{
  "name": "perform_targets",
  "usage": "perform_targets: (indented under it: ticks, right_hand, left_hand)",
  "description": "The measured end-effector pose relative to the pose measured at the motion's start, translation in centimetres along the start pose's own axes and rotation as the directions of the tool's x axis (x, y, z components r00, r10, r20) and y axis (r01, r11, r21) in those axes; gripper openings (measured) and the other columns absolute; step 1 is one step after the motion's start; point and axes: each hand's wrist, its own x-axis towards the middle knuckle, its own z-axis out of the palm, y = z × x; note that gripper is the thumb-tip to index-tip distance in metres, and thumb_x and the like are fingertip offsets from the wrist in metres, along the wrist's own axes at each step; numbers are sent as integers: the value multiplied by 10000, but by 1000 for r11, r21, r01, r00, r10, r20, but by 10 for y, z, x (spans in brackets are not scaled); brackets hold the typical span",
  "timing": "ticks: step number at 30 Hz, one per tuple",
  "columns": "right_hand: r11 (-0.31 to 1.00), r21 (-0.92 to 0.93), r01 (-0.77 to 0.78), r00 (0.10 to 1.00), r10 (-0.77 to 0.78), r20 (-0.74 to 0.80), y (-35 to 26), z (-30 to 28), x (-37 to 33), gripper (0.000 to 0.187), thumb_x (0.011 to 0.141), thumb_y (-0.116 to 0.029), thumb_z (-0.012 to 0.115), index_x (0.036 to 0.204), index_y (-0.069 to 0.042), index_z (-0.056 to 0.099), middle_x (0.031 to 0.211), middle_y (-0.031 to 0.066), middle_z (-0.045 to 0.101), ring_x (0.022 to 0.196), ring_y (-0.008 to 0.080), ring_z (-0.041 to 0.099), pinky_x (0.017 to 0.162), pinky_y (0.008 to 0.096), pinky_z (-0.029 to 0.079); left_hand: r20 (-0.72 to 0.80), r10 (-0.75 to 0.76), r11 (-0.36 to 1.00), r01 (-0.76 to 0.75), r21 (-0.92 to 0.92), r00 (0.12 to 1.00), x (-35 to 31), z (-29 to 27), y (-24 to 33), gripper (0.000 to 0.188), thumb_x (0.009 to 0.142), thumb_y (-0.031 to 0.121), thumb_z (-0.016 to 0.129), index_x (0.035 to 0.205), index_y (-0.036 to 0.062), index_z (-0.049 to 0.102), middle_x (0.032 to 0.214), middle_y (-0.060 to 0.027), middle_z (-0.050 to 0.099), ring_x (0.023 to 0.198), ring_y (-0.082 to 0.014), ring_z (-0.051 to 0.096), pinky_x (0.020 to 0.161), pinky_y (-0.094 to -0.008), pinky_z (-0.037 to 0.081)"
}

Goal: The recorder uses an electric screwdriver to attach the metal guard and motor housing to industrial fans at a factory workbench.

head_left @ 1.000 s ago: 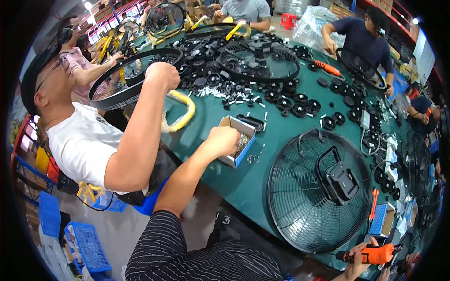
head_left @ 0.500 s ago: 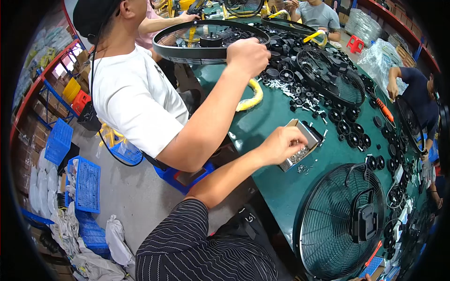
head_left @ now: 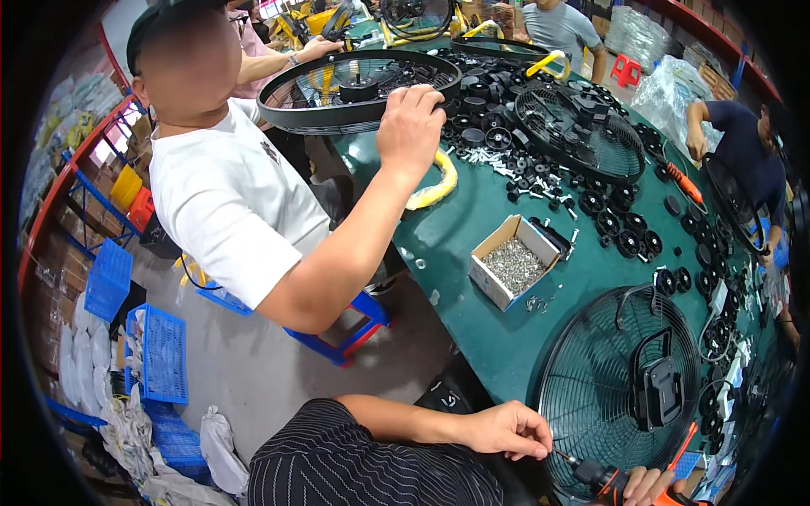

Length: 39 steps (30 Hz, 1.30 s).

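Note:
My left hand [head_left: 510,432] is closed in a pinch at the near-left rim of a black fan guard [head_left: 582,371] lying on the table. Between its fingertips is what looks like a small screw, mostly hidden, right by the bit of an orange-and-black electric screwdriver [head_left: 597,477]. My right hand [head_left: 645,487], partly cut off by the lower edge, is wrapped around that screwdriver. A black bracket [head_left: 660,390] sits on the guard. Beyond the guard stands an open cardboard box [head_left: 489,282] filled with small screws [head_left: 515,263], some spilled beside it.
At my left a co-worker in a white shirt [head_left: 228,202] grips a round fan frame [head_left: 278,118]. Black knobs and wheels [head_left: 629,240] crowd the green table [head_left: 456,244], with another fan guard [head_left: 582,135] among them. A blue stool [head_left: 342,337] and blue crates [head_left: 164,354] stand on the floor.
My left hand has left the screw box and come back toward me, to the screwdriver's tip. My right hand and the screwdriver have come into view. The co-worker's head has turned.

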Motion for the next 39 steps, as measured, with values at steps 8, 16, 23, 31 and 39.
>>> perform_targets:
  ticks: [8, 16, 23, 31, 39]
  right_hand:
    - [998, 52, 20, 991, -13, -130, 13, -3, -5, 468, 930, -374, 600, 1236, -43, 470, 776, 28, 501, 609, 149, 477, 618, 309, 389]
    - [993, 74, -96, 994, 92, 55, 5, -14, -8, 464, 967, -386, 505, 1272, -45, 433, 839, 49, 513, 700, 188, 502, 697, 357, 391]
    - [997, 67, -46, 999, 46, 9, 16, -8, -8, 521, 971, -463, 505, 1288, -58, 427, 827, 47, 498, 685, 177, 488, 686, 345, 380]
    - [999, 40, -37, 999, 37, 3, 15, -7, -17, 569, 962, -513, 513, 1291, -56, 432, 839, 46, 496, 687, 173, 488, 672, 339, 378]
    - [996, -81, 36, 980, -51, -192, 13, -9, -17, 364, 938, -182, 625, 1194, 12, 453, 756, 26, 459, 567, 88, 447, 559, 238, 395]
  left_hand:
    - [-71, -18, 998, 14, -59, 997, 1, -5, 4, 122, 918, 86, 662, 971, -24, 670, 807, -54, 666, 550, -75, 568, 467, -208, 446]
    - [-32, -66, 986, 60, -155, 997, 1, -1, -1, 129, 920, 70, 649, 972, -48, 654, 806, -82, 661, 549, -99, 599, 467, -229, 481]
    - [-37, -97, 980, 89, -180, 995, -2, -6, -1, 150, 944, 79, 628, 1007, -56, 652, 815, -77, 664, 580, -91, 609, 499, -230, 487]
    - [-37, -148, 979, 141, -149, 988, -7, -2, -6, 173, 975, 116, 594, 1014, -43, 649, 811, -70, 657, 578, -80, 600, 492, -226, 477]
    - [-42, -138, 989, 135, -63, 990, -11, 7, -5, 197, 960, 87, 616, 1107, -37, 660, 879, -89, 671, 667, -103, 641, 584, -238, 529]
